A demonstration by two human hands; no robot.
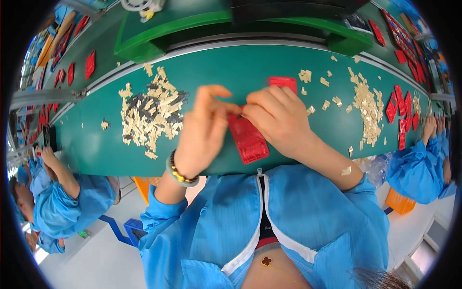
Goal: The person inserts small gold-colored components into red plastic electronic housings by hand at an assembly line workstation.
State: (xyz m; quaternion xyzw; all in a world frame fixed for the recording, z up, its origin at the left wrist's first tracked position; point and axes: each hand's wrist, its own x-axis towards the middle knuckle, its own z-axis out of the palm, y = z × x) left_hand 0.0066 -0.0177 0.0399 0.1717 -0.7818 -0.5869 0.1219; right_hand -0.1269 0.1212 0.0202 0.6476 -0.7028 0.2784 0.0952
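A red rectangular plastic casing (248,138) is held tilted above the green table in front of my chest. My right hand (278,118) is closed around its right side, the fingers curled over its far end. Slightly blurred, my left hand (204,130) meets that far end with thumb and fingers bent together. What is between the left fingertips is hidden. Just beyond my right hand lies a second red casing (283,84). A beaded bracelet (182,171) circles my left wrist, and a small pale piece (346,171) clings to my right forearm.
Left of my hands is a pile of small cream and dark grey strips (151,113). Another cream pile (368,111) lies to the right, near several red casings (402,108). A green-edged shelf (192,21) spans the back. Co-workers in blue sit on both sides.
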